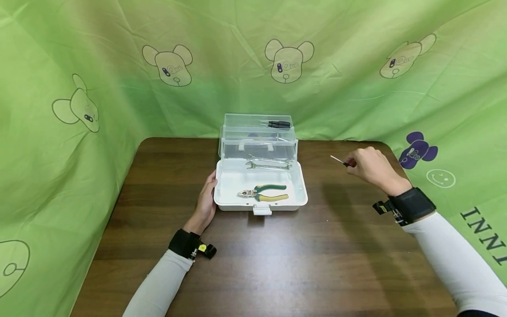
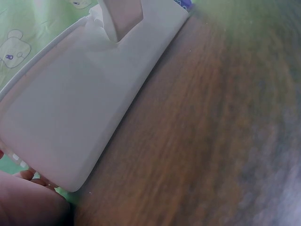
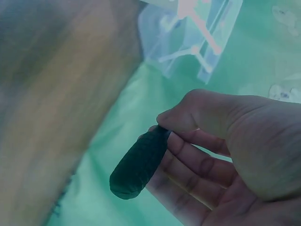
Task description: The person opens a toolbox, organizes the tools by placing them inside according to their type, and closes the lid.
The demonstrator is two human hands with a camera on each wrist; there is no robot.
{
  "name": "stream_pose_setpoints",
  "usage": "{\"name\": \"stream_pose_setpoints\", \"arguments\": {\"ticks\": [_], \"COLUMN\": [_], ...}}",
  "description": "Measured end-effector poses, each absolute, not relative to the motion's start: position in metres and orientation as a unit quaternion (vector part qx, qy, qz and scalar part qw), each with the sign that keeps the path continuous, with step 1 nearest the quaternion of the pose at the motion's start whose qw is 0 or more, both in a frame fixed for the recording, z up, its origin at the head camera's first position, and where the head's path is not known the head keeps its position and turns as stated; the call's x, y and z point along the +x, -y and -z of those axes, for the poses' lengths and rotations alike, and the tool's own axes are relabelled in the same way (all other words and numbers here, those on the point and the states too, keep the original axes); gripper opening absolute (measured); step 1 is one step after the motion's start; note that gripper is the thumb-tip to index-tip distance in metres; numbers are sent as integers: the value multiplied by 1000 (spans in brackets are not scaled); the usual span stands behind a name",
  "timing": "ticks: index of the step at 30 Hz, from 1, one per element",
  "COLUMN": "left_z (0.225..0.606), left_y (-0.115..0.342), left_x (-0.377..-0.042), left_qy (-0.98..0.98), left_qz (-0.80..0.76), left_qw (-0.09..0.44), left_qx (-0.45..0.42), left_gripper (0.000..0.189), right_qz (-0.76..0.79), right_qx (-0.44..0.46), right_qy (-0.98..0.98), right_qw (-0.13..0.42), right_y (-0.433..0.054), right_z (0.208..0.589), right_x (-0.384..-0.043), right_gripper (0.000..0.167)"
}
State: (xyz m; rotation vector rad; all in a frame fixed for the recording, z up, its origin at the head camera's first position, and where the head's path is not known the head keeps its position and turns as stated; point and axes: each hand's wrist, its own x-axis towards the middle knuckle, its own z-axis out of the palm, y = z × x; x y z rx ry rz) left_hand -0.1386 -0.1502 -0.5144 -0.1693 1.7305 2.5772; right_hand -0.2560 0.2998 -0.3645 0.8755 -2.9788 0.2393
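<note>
My right hand (image 1: 371,166) is raised over the table's right side, pinching a small screwdriver (image 3: 138,165) between thumb and fingers. Its dark handle shows in the right wrist view; in the head view its thin shaft points left. My left hand (image 1: 205,200) rests against the left side of a white toolbox (image 1: 262,207), fingers along the outer wall and partly hidden. Inside the toolbox lie pliers (image 1: 263,193) with green and yellow handles. Behind them are two wrenches (image 1: 269,166). Black-handled screwdrivers (image 1: 279,124) sit in the clear top tray.
The toolbox's clear tiered trays (image 1: 259,149) stand unfolded at its back. A white latch (image 1: 262,211) hangs at its front. Brown wooden table (image 1: 277,273) lies beneath everything. Green printed cloth (image 1: 229,66) hangs behind and at both sides.
</note>
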Motion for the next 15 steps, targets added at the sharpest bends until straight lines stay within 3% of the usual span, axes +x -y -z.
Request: {"name": "stream_pose_setpoints", "arguments": {"ticks": [15], "left_z": [512], "left_y": [150], "left_x": [-138], "left_qy": [-553], "left_qz": [-831], "left_qw": [19], "left_qx": [-61], "left_gripper": [56], "right_qz": [-57], "right_qx": [344], "right_qy": [937], "right_qw": [31], "right_y": [-248], "right_z": [342], "right_x": [-278], "right_gripper": [12]}}
